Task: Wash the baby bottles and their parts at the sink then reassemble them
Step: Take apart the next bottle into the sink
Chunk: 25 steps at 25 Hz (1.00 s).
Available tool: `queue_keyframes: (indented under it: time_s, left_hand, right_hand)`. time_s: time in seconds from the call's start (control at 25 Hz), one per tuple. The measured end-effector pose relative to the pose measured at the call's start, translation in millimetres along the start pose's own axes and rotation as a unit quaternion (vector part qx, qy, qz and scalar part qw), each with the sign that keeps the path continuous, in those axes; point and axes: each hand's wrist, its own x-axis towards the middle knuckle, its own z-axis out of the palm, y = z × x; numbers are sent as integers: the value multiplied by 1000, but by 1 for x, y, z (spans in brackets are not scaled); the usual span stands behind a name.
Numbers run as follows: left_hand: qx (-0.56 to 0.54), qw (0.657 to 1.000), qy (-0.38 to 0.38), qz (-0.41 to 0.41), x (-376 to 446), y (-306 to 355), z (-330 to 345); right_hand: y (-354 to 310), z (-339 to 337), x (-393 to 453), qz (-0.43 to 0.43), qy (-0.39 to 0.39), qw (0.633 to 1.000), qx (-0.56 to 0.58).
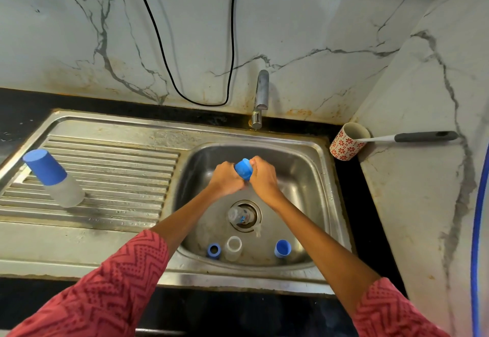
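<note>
Left hand (226,179) and right hand (263,178) both grip a blue cap (244,168) (over the sink (304,162)).

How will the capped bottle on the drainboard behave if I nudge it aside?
The capped bottle looks tall and narrow, standing on the ribbed drainboard, so it may tip rather than slide. It appears to be empty plastic, likely light. Once down, its round body would probably roll.
</note>
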Motion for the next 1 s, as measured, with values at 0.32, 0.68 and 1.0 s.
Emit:
queue_keyframes:
  time_s: [0.32, 0.68, 1.0]
  left_hand:
    - [15, 995, 18, 101, -10, -34, -4]
    - [143, 976, -148, -76, -7, -78, 25]
    - [343, 895, -215, -186, -12, -130, 70]
  right_hand:
    - [24, -14, 21, 171, -38, 966, 189]
    - [55, -4, 11, 169, -93, 925, 326]
    - [119, 7, 10, 274, -47, 911, 306]
